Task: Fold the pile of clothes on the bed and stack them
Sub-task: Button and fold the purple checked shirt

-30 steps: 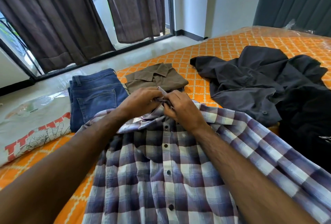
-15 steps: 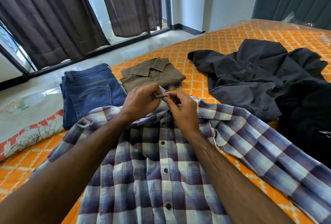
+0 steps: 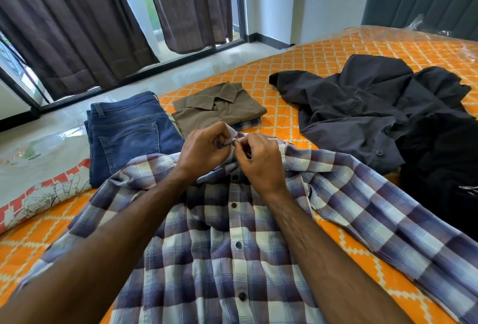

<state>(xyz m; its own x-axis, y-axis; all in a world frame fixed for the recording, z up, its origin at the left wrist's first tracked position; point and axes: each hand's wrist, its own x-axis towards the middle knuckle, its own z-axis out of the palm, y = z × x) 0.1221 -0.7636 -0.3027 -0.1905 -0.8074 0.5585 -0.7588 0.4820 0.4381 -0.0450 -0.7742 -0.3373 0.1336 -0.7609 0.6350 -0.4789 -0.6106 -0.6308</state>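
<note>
A purple and white plaid shirt (image 3: pixel 232 259) lies spread front-up on the orange bed (image 3: pixel 305 65), buttons done up along its middle. My left hand (image 3: pixel 204 150) and my right hand (image 3: pixel 261 160) meet at its collar, each pinching the collar fabric at the top button. Beyond them sit folded blue jeans (image 3: pixel 129 134) and a folded olive shirt (image 3: pixel 219 109) with a plaid garment under it. A loose dark grey shirt (image 3: pixel 362 111) and a black garment (image 3: pixel 445 168) lie in a heap at the right.
A white pillow with a red cartoon print (image 3: pixel 38 194) lies at the left edge. Dark curtains (image 3: pixel 77 26) hang over a sliding glass door beyond the bed. A strip of floor (image 3: pixel 181 72) runs between them.
The shirt's shoulders have spread flatter on the bed. Both hands stayed at the collar, now lifting its tip slightly between the fingertips.
</note>
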